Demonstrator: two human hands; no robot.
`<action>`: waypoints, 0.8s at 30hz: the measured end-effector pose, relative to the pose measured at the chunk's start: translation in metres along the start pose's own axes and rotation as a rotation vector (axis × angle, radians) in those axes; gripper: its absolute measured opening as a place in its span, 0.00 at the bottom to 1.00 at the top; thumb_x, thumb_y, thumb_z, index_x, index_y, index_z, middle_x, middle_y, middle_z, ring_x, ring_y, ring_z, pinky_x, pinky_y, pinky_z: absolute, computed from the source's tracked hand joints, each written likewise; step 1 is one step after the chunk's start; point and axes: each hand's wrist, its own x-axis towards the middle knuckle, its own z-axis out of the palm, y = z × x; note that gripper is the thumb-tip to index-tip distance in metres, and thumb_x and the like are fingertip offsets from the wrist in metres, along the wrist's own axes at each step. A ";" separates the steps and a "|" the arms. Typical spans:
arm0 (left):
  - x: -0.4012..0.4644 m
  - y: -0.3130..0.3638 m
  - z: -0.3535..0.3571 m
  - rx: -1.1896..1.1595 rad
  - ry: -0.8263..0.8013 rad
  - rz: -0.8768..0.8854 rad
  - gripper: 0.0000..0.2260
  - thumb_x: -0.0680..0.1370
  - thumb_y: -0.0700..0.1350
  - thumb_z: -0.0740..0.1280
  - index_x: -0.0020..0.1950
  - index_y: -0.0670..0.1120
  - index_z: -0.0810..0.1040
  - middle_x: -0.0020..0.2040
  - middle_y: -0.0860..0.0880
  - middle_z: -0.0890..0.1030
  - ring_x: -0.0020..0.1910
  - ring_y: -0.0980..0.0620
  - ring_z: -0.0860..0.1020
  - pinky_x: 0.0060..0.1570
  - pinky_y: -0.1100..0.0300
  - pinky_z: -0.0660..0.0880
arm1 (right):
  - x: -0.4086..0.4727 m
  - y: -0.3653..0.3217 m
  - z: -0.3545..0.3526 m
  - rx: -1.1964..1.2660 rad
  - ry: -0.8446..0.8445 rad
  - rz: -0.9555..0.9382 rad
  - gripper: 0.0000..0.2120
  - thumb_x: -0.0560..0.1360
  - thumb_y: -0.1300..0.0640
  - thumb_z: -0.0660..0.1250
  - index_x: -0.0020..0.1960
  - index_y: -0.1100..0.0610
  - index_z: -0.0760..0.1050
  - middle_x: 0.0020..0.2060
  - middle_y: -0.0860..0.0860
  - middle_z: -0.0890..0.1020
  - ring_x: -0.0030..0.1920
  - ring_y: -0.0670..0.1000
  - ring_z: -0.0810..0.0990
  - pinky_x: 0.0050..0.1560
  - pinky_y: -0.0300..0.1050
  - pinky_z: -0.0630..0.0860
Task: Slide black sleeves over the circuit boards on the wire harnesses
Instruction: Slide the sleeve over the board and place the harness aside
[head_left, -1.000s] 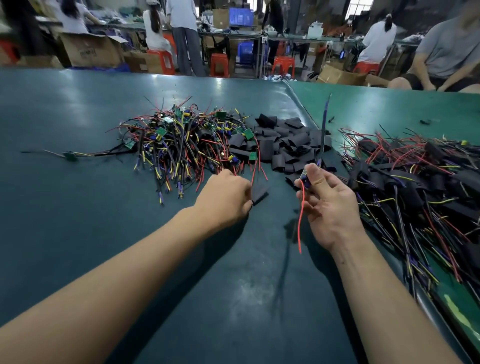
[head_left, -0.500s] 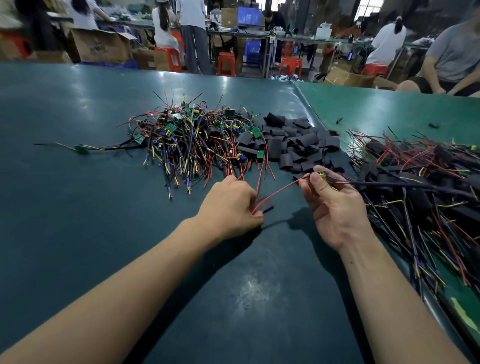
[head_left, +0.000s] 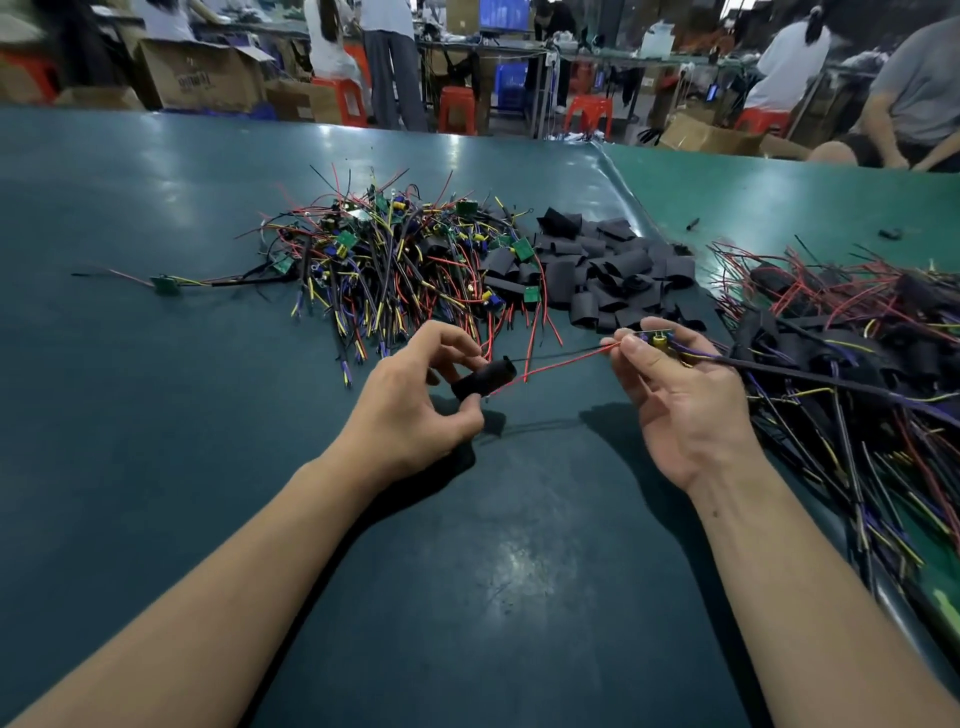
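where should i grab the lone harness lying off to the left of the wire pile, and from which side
Probably pinch the green board on the lone harness, coming from above on the near side. It lies flat on the table, apart from the wire pile, with thin wires trailing both ways.

Left hand (head_left: 415, 410) pinches black sleeve (head_left: 483, 378); right hand (head_left: 680, 405) grips circuit board (head_left: 658, 339).

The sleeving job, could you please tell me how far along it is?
Done: sleeved harnesses piled at right. In hand: left hand holds a sleeve with the red wire threaded in; right hand pinches the board. Left: bare harnesses and loose sleeves.
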 end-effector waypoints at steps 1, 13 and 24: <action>0.000 -0.001 0.000 -0.015 0.014 -0.003 0.18 0.70 0.37 0.73 0.54 0.52 0.73 0.48 0.59 0.81 0.51 0.60 0.79 0.55 0.55 0.74 | 0.000 -0.001 0.000 0.000 0.008 -0.006 0.11 0.71 0.72 0.69 0.50 0.60 0.76 0.37 0.56 0.84 0.40 0.54 0.85 0.42 0.39 0.80; 0.001 -0.001 -0.001 -0.062 -0.017 0.076 0.19 0.70 0.36 0.72 0.58 0.47 0.72 0.51 0.55 0.82 0.53 0.53 0.80 0.59 0.49 0.74 | 0.000 -0.002 0.002 0.069 0.116 -0.094 0.10 0.73 0.73 0.68 0.47 0.59 0.76 0.36 0.55 0.83 0.37 0.52 0.84 0.41 0.38 0.80; 0.003 -0.005 0.002 0.003 -0.016 0.114 0.21 0.69 0.36 0.73 0.58 0.49 0.72 0.52 0.54 0.80 0.52 0.54 0.79 0.54 0.66 0.69 | 0.001 0.003 0.005 0.059 0.143 -0.104 0.11 0.73 0.74 0.68 0.46 0.59 0.75 0.37 0.56 0.81 0.36 0.52 0.84 0.41 0.38 0.80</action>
